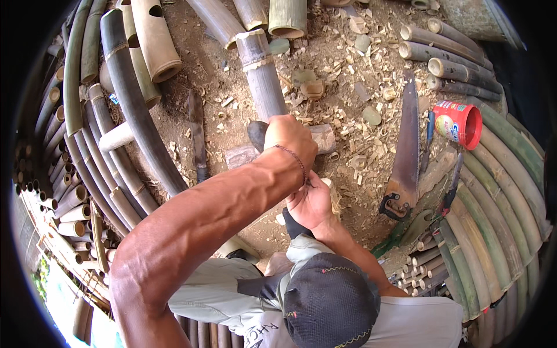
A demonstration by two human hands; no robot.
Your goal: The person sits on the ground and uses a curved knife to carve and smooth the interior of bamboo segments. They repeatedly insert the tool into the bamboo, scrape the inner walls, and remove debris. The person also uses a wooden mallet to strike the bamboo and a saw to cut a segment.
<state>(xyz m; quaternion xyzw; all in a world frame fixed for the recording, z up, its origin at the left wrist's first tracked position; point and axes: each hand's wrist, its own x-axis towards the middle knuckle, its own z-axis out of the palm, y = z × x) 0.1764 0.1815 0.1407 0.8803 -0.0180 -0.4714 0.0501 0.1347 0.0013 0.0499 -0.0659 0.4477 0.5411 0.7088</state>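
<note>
My left hand (pixel 290 139) is closed in a fist at the near end of a grey-brown bamboo pole (pixel 264 87), which slopes away toward the top. A dark rounded piece (pixel 257 134) sticks out on the left of the fist; its kind does not show. Under both lies a short wooden block (pixel 241 156) on the ground. Just below the left wrist is my right hand (pixel 313 203), palm partly turned up, fingers curled and partly hidden by the wrist. What it grips cannot be made out. A pale round end (pixel 327 182) shows beside it.
A long blade (pixel 197 130) lies left of the pole. On the right are a handsaw (pixel 405 145), a blue-handled tool (pixel 429 130) and a red plastic jar (pixel 464 126) on its side. Bamboo poles (pixel 139 98) are stacked on both sides. Wood chips (pixel 354 139) cover the soil.
</note>
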